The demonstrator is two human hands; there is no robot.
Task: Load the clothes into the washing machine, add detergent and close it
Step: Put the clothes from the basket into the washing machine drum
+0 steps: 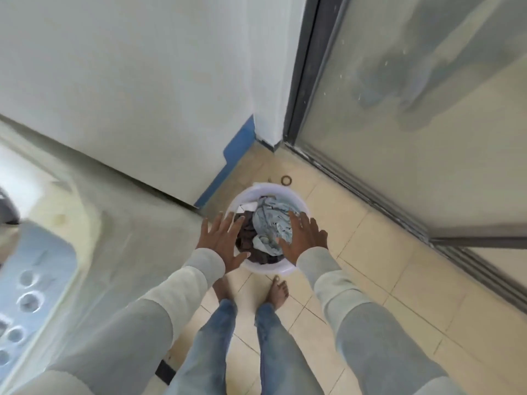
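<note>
Risk: L hand (221, 240) + R hand (302, 240) spread, holding nothing, over bucket (268, 270) mid-frame. Partial grab → clothes (271, 223) spill on floor (370, 280) before washer (42, 252), lower left.

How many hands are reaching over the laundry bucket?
2: the left hand, fingers spread, over the left rim of the bucket; the right hand over the pale blue garment inside.

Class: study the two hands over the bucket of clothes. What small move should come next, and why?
Probably lower both hands and close them on the clothes. The left hand and right hand hover open above them, fingers spread, holding nothing. The clothes lie in the bucket on the floor, not yet in the washing machine to the left.
</note>
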